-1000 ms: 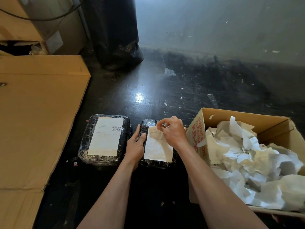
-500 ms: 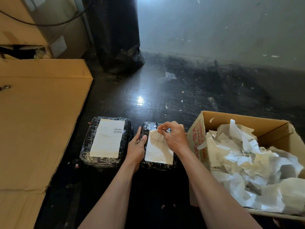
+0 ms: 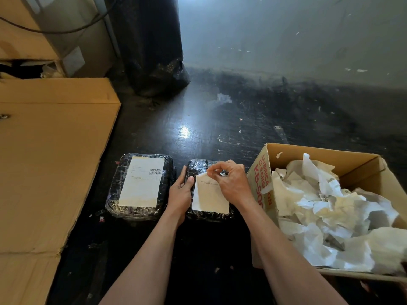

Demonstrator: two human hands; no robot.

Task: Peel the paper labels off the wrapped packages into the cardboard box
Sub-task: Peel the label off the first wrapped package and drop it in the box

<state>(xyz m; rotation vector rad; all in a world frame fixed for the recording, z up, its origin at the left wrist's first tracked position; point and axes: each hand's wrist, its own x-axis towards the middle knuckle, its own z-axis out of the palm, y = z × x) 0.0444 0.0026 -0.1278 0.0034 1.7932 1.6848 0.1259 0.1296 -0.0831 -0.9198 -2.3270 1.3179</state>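
Two black film-wrapped packages lie side by side on the dark floor. The left package point(image 3: 114, 188) carries a flat white label point(image 3: 142, 181) with a barcode. The right package point(image 3: 198, 166) has a white label point(image 3: 209, 198) whose top edge is lifted. My right hand point(image 3: 231, 181) pinches that top edge between thumb and fingertips. My left hand point(image 3: 180, 192) holds the right package's left side, thumb on its top. An open cardboard box point(image 3: 317, 154) stands to the right, full of crumpled peeled labels point(image 3: 326, 216).
A large flattened cardboard sheet point(image 3: 48, 164) covers the floor on the left. A black plastic bag point(image 3: 152, 47) stands at the back beside stacked cardboard boxes point(image 3: 26, 40). A grey wall point(image 3: 286, 36) rises behind. Paper scraps dot the floor point(image 3: 220, 119).
My right hand has peeled the right package's label's top edge down a little further, baring more black wrap above it. My left hand has stayed on the package's side.
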